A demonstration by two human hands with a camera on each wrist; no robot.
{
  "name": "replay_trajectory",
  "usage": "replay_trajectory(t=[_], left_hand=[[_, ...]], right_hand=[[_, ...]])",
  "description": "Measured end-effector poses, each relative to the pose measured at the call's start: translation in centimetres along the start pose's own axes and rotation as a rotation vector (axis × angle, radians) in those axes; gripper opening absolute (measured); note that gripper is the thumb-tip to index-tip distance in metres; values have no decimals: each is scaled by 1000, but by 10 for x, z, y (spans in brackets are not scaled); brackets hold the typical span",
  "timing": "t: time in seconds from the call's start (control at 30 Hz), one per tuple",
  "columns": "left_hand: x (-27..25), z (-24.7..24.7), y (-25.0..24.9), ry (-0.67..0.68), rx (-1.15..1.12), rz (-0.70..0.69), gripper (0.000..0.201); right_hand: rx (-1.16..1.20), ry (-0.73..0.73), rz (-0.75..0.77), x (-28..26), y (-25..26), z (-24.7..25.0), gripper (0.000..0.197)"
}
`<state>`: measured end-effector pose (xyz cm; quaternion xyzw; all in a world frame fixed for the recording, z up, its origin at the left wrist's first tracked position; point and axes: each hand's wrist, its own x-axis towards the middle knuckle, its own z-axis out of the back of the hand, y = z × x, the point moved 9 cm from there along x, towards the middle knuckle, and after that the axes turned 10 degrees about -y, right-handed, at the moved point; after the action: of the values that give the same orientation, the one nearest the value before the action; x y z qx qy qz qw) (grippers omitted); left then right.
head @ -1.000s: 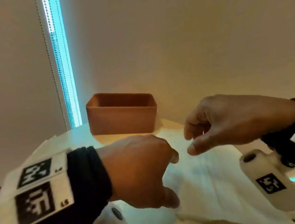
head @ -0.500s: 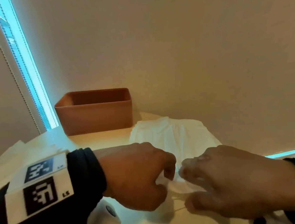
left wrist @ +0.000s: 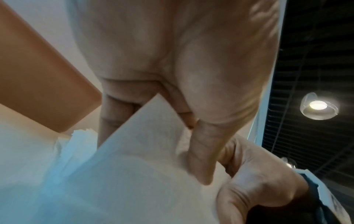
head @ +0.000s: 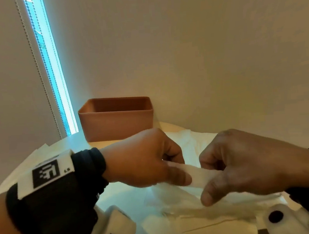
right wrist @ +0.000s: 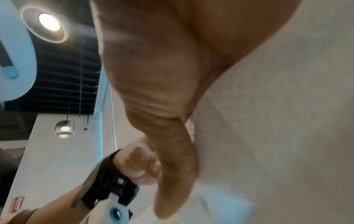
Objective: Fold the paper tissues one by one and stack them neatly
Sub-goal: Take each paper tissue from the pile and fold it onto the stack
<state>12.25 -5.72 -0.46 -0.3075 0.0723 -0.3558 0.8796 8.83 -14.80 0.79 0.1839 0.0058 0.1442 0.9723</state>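
- The left hand (head: 144, 158) has its fingers curled and pinches one end of a white paper tissue (head: 197, 178) between thumb and fingers; the left wrist view shows a corner of the sheet tucked up against the curled fingers with the thumb lying over it.
- The right hand (head: 250, 164) is also curled, pinching the other end of the same tissue, thumb below and fingers above.
- The two hands sit close together, knuckles nearly facing, with a short band of tissue stretched between them.
- The rest of the tissue hangs down from the hands toward the table (head: 74, 143) and the pile of tissues (head: 189, 143) lying beneath and behind them.
- More flat white sheets (head: 33, 156) lie on the table to the left, behind the left wrist.
- Both wrists wear black straps (head: 87, 170) carrying white blocks with square black-and-white markers.
- A terracotta-coloured open box (head: 117, 119) stands on the table beyond the hands, close to the wall.
- Left of the box a strip of window (head: 52, 69) glows blue-white beside a beaded cord (head: 37, 70).
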Motion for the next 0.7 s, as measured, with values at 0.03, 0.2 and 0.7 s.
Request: replay_trajectory(t=[0.03, 0.2, 0.7], left_hand=[[0, 8, 2, -41, -30, 2, 15], [-10, 66, -5, -362, -325, -60, 15], [-139, 160, 68, -632, -971, -80, 53]], right_hand=[[53, 0, 9, 3, 3, 6, 32], [220, -55, 118, 22, 24, 59, 6], [868, -106, 441, 85, 146, 144, 12]])
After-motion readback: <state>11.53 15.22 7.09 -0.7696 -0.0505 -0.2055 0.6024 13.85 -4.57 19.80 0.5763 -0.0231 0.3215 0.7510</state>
